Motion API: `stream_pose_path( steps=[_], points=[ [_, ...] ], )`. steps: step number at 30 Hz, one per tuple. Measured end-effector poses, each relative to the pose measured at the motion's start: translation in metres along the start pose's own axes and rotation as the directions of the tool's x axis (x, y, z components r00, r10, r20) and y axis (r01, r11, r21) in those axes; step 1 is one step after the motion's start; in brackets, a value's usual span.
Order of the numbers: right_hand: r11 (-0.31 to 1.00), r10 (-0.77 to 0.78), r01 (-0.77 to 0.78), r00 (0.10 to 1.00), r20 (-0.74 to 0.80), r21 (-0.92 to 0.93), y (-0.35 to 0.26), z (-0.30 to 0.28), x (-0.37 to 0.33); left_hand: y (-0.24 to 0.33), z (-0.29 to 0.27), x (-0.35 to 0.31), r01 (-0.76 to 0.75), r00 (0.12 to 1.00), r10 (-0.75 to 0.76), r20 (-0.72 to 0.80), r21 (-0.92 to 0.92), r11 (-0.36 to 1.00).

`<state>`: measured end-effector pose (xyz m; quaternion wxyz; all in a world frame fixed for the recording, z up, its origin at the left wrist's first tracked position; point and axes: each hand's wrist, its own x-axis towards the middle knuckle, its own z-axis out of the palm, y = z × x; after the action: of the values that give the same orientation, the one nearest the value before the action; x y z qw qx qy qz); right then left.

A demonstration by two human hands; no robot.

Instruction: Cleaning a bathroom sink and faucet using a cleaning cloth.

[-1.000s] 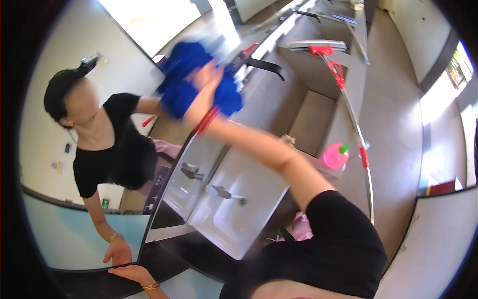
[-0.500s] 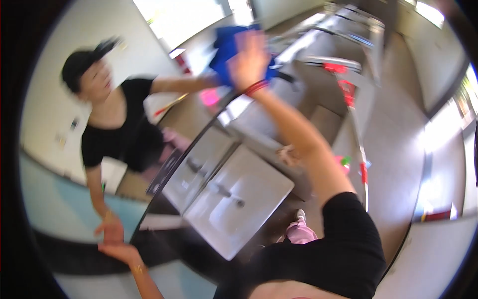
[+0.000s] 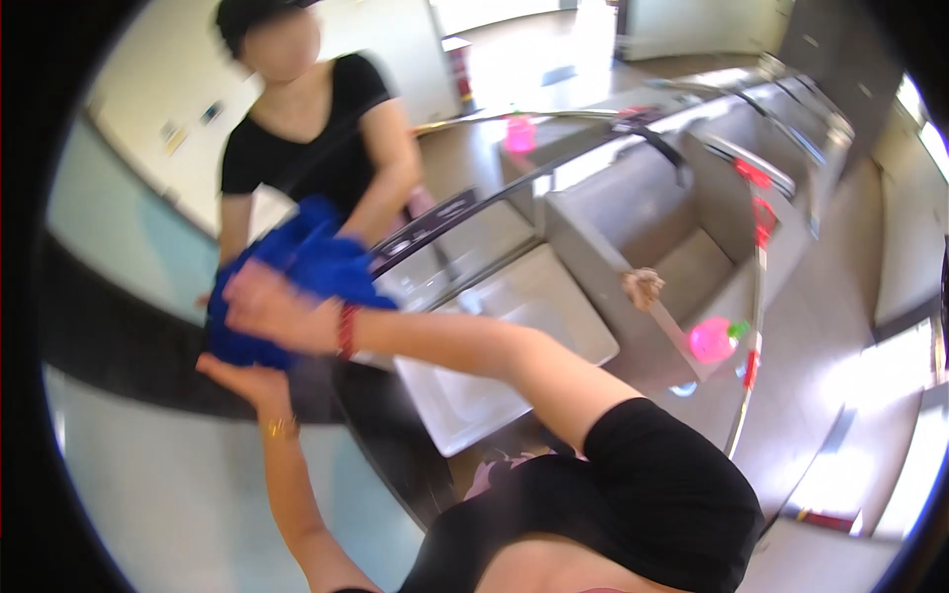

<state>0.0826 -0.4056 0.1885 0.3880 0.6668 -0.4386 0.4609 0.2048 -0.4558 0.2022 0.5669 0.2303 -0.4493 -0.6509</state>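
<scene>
My right hand (image 3: 282,316) lies over a bunched blue cloth (image 3: 232,338) at the left, holding it against a large mirror. Motion smears its fingers; a red band circles the wrist. Just below the cloth is my left hand (image 3: 247,383), with its palm flat, thumb and fingers apart, and a gold band at the wrist. It holds nothing. Part of the cloth's blue shape is its reflection, and the border between the two is hard to make out. The mirror (image 3: 148,208) also reflects my black top and cap.
A white washbasin (image 3: 534,326) is set beside the mirror. Farther right stand grey stall-like partitions (image 3: 633,198). A pink bottle with a green top (image 3: 714,340) and a red-and-silver pole (image 3: 759,267) are near them. A beige bunched thing (image 3: 644,287) sits on a partition edge.
My right hand has swept the blue cloth from the upper middle down and left, close to my left hand. The left hand stays low at the mirror, while the view has shifted.
</scene>
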Motion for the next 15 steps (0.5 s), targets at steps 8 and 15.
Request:
stream_pose_path(
  steps=[8,15],
  points=[
    [0.978,-0.108,0.146,0.967,0.233,-0.15,0.125,-0.187,-0.05,-0.014,-0.007,0.017,-0.388,0.901,0.42,-0.106,0.232,0.892],
    [0.534,0.315,-0.609,0.787,-0.53,-0.587,0.298,-0.424,-0.123,-0.078,0.042,0.075,-0.521,0.833,0.552,-0.031,0.291,0.803]
  ],
)
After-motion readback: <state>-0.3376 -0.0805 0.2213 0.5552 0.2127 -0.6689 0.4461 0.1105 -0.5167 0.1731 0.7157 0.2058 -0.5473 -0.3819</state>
